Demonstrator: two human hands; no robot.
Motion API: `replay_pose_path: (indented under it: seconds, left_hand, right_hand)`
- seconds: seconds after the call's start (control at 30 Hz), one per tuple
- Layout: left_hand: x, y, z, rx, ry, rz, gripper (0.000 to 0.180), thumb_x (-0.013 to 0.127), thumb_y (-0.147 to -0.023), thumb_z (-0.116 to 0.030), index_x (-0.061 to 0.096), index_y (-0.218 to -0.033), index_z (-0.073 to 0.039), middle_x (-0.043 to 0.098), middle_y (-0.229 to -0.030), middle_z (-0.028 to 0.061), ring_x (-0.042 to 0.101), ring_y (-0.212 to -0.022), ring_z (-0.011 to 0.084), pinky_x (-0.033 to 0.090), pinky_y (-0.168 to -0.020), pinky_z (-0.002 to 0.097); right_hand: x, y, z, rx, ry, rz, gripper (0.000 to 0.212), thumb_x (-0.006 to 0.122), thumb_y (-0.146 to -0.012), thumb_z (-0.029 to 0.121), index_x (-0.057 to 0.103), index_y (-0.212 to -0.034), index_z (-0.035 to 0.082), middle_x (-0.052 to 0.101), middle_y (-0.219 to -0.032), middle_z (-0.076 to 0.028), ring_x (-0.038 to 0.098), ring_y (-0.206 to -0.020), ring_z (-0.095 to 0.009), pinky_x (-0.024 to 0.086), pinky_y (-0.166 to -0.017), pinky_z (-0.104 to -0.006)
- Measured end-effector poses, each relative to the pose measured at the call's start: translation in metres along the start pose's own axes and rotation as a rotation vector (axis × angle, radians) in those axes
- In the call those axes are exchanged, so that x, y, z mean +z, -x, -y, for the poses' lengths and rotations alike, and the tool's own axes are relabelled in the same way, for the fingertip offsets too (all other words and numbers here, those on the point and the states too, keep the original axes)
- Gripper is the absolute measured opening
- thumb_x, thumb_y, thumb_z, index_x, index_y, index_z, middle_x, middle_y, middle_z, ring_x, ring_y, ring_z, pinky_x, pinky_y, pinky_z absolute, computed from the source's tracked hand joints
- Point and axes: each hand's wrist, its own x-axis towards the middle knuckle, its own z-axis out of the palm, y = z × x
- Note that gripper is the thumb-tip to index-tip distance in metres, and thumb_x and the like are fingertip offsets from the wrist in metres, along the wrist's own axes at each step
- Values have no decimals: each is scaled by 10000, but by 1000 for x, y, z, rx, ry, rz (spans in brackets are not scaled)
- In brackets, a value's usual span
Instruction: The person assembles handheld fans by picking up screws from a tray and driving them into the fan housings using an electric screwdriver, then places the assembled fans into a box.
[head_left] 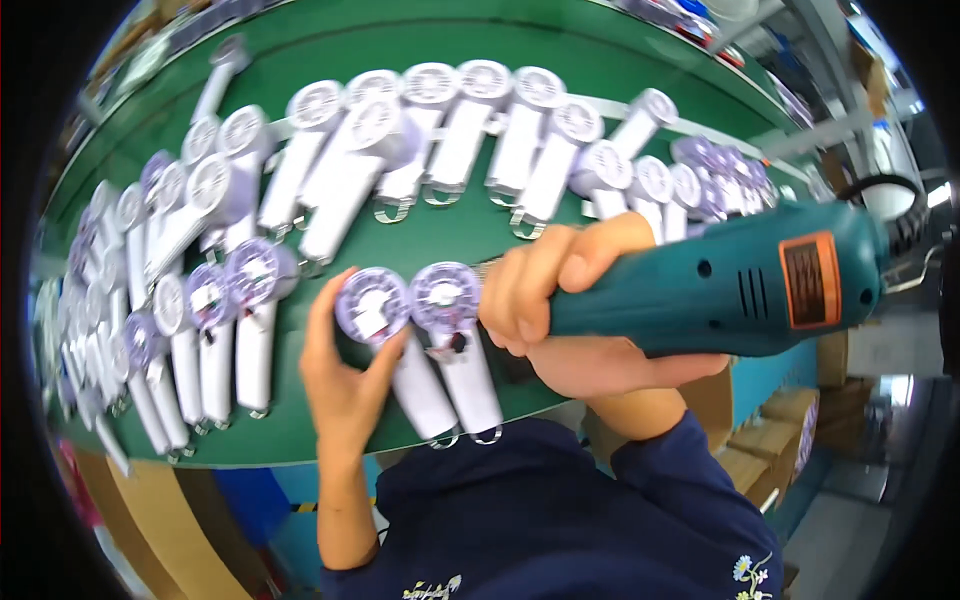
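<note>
Between the thumb and fingers of my left hand (343,385) is the round head of a small white-and-purple handheld fan (424,392). Its open purple housing faces up, and the white handle points toward me, ending in a metal loop. Close to its right lies a second such fan (470,385), with dark and reddish parts showing at the neck. My right hand (570,300) is wrapped around a teal electric screwdriver (690,280) with an orange label, held nearly level over the table. Its tip is hidden behind my fingers.
Several assembled white fans (345,185) lie in an arc across the green table (345,50). More fans with open purple heads (260,270) lie to the left. Purple fan parts (725,175) are piled at the back right. Cardboard boxes (785,425) stand below, at right.
</note>
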Motion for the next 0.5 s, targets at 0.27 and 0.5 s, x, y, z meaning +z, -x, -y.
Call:
replay_pose_path:
  seconds: [0.27, 0.5]
  left_hand:
    - [14, 27, 17, -85, 194, 11, 667, 742, -666, 10, 459, -1270, 26, 530, -1257, 152, 542, -1133, 228, 403, -1011, 341]
    - [14, 29, 23, -84, 125, 4, 699, 718, -662, 11, 429, -1298, 46, 507, -1306, 216, 547, -1144, 233, 415, -1012, 340]
  right_hand:
    - [-91, 42, 63, -161, 331, -309, 890, 388, -713, 892, 449, -1017, 57, 470, -630, -82, 447, -450, -172, 413, -399, -300]
    - [-98, 52, 39, -162, 261, -305, 968, 423, -644, 919, 423, -1014, 25, 501, -637, -116, 459, -464, -188, 416, -406, -291]
